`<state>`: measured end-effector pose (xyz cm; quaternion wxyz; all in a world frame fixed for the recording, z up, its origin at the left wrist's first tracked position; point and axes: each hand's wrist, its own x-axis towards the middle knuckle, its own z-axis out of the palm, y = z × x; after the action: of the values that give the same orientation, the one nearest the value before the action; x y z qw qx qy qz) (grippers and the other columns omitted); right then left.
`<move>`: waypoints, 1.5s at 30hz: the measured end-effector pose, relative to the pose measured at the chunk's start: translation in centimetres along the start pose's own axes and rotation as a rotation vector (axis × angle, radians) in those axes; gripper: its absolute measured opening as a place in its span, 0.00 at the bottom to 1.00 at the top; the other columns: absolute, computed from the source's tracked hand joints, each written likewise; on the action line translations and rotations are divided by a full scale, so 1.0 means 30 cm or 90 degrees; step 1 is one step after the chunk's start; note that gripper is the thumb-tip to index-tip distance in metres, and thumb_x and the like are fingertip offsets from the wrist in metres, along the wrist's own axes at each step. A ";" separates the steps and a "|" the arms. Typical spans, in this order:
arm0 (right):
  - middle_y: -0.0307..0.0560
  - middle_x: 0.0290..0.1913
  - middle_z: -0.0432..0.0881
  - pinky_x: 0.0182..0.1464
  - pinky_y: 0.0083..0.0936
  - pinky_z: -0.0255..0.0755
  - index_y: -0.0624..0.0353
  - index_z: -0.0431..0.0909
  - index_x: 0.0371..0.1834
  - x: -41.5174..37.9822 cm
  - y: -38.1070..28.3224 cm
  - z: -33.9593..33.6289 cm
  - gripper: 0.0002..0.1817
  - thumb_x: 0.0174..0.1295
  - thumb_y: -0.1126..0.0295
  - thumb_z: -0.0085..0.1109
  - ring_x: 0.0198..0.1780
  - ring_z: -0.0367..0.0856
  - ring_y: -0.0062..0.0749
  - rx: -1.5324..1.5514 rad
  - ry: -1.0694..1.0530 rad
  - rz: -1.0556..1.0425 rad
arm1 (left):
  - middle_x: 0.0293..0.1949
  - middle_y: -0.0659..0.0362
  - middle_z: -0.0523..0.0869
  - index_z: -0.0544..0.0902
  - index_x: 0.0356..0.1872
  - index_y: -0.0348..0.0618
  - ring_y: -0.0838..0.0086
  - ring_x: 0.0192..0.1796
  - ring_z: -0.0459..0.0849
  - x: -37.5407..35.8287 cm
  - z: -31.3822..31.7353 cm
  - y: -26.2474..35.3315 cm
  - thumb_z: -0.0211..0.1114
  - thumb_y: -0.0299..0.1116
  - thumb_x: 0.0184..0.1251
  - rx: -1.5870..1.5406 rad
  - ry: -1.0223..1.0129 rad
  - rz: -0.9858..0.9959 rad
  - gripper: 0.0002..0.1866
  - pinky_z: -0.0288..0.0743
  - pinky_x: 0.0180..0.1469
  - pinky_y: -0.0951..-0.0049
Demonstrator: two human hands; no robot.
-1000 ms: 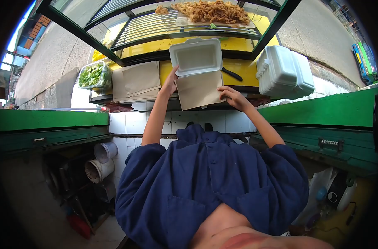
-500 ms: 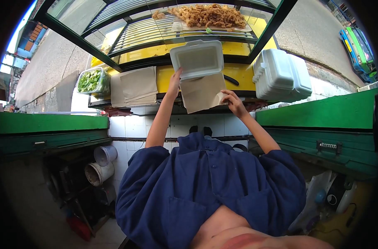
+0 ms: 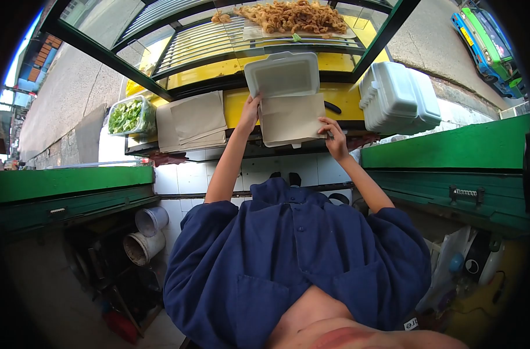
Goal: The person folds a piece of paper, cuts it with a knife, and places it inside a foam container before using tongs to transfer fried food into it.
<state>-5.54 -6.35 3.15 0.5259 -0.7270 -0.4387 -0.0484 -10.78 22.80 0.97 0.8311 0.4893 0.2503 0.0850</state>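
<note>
A white foam takeaway box [image 3: 282, 74] stands open at the counter edge, its lid tilted up on the far side. A sheet of brown paper [image 3: 293, 118] covers the inside of its base. My left hand [image 3: 250, 113] grips the box's left side near the hinge. At the right rim, my right hand [image 3: 335, 139] has its fingers bent over the edge of the paper. Just beyond the box's right side, a black handle [image 3: 332, 108] shows on the yellow counter [image 3: 347, 109].
Stacked brown paper sheets [image 3: 192, 119] lie to the left, beside a clear tub of chopped greens [image 3: 131, 116]. White foam boxes [image 3: 400, 99] are piled on the right. Behind the glass case's dark green frame [image 3: 378, 43], fried food [image 3: 297, 20] sits on a rack.
The paper sheet, which hung over the box's front with a folded right corner, now lies flatter inside the base. My right hand has moved slightly right and the corner is unfolded.
</note>
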 end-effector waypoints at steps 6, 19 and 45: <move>0.53 0.53 0.77 0.57 0.30 0.70 0.63 0.73 0.34 -0.008 0.039 0.014 0.16 0.44 0.94 0.49 0.57 0.76 0.45 0.026 -0.048 0.007 | 0.53 0.57 0.79 0.68 0.64 0.40 0.70 0.54 0.80 0.042 -0.018 0.027 0.53 0.39 0.73 -0.007 -0.053 -0.031 0.23 0.76 0.51 0.69; 0.55 0.53 0.77 0.57 0.31 0.70 0.64 0.73 0.34 -0.021 0.023 0.024 0.16 0.44 0.94 0.48 0.57 0.76 0.47 0.031 0.023 -0.029 | 0.55 0.55 0.78 0.69 0.62 0.35 0.69 0.54 0.79 0.015 0.003 0.051 0.53 0.40 0.73 -0.024 -0.063 -0.035 0.23 0.76 0.52 0.70; 0.40 0.25 0.83 0.30 0.19 0.70 0.68 0.84 0.38 0.218 0.139 -0.077 0.18 0.57 0.61 0.68 0.26 0.77 0.18 0.027 0.075 0.369 | 0.36 0.66 0.83 0.83 0.41 0.39 0.85 0.37 0.76 0.026 -0.020 0.018 0.64 0.47 0.66 0.160 -0.032 0.106 0.18 0.69 0.41 0.80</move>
<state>2.22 -4.65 4.64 0.5578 -0.8066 -0.1823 0.0709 -10.36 23.84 0.95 0.7593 0.6107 0.1968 0.1089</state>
